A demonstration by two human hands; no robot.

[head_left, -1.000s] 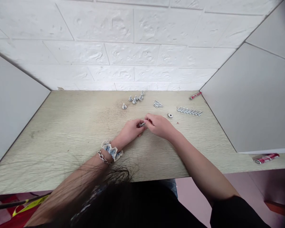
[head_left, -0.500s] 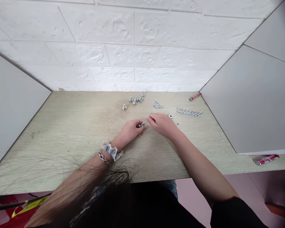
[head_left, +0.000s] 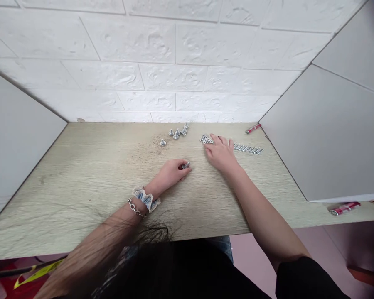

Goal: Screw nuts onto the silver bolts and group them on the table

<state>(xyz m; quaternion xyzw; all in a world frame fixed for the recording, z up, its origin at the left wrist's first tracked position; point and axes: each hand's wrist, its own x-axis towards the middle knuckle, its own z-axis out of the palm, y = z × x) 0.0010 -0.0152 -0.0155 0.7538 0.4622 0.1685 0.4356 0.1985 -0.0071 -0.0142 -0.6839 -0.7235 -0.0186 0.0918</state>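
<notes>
Between thumb and fingers, my left hand (head_left: 172, 172) pinches a silver bolt (head_left: 186, 165), its threaded end pointing up and right; the head is partly hidden by the fingers. My right hand (head_left: 220, 153) reaches over a cluster of small hex nuts (head_left: 206, 139), fingers apart, fingertips at the cluster's right edge. Just right of that hand lies a row of loose bolts (head_left: 248, 148), side by side. Toward the wall stands a group of bolts with washers (head_left: 177, 132), shanks up, and a single bolt with a washer (head_left: 163, 142) sits nearer to me.
A white brick-pattern wall (head_left: 156, 74) closes off the back of the wooden tabletop (head_left: 90, 174). Grey panels stand on the left (head_left: 15, 141) and right (head_left: 339, 137). One red cylinder (head_left: 253, 128) lies in the back right corner, another red cylinder (head_left: 345, 208) near the front right.
My right hand has moved away from the left, up and right to the nuts, and its fingers have spread. My left hand stays in place, still pinching the bolt.
</notes>
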